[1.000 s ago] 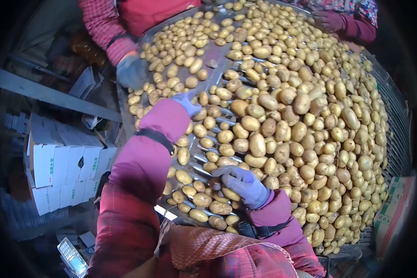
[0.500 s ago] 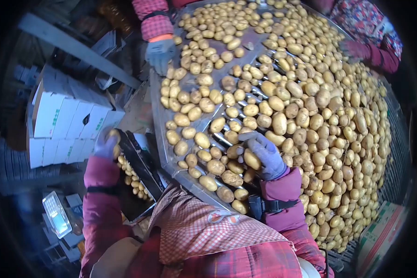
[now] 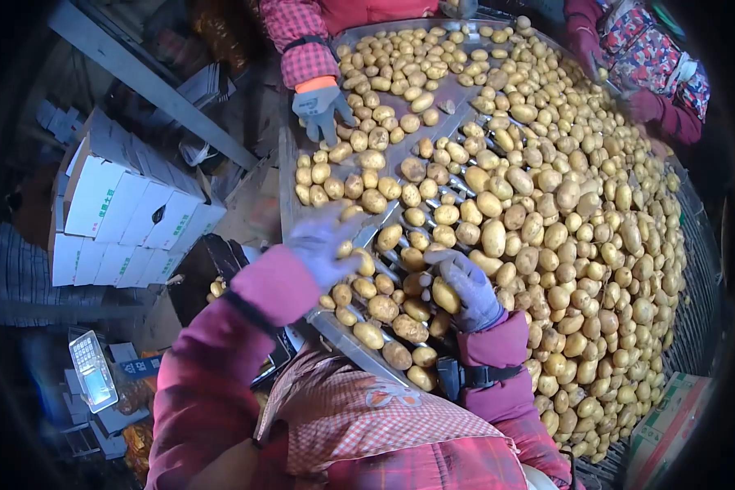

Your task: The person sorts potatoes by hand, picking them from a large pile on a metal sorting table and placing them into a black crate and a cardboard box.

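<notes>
My left hand (image 3: pixel 322 245), in a pale purple glove, is over the left edge of the metal sorting table (image 3: pixel 332 327), close to several potatoes. It is blurred, but its fingers look spread with nothing held. My right hand (image 3: pixel 468 290), gloved the same way, has its fingers curled round a potato (image 3: pixel 446 296) low over the table. Beneath it, more potatoes (image 3: pixel 409 329) lie on metal rollers. A large heap of potatoes (image 3: pixel 576 237) covers the right side. Beside my left forearm, a dark open box (image 3: pixel 212 265) is mostly hidden, with a few potatoes visible.
A co-worker's grey-gloved hand (image 3: pixel 322 110) reaches among potatoes at the far left. Another person's hands (image 3: pixel 641 106) are at the heap's far right. White cartons (image 3: pixel 135 200) are stacked at left, near a scale display (image 3: pixel 95 371). A printed carton (image 3: pixel 670 420) stands at lower right.
My left hand has moved right, from the dark box to over the table, and no longer shows a potato. My right hand stays on its potato. The far-left co-worker's hand is now farther over the potatoes.
</notes>
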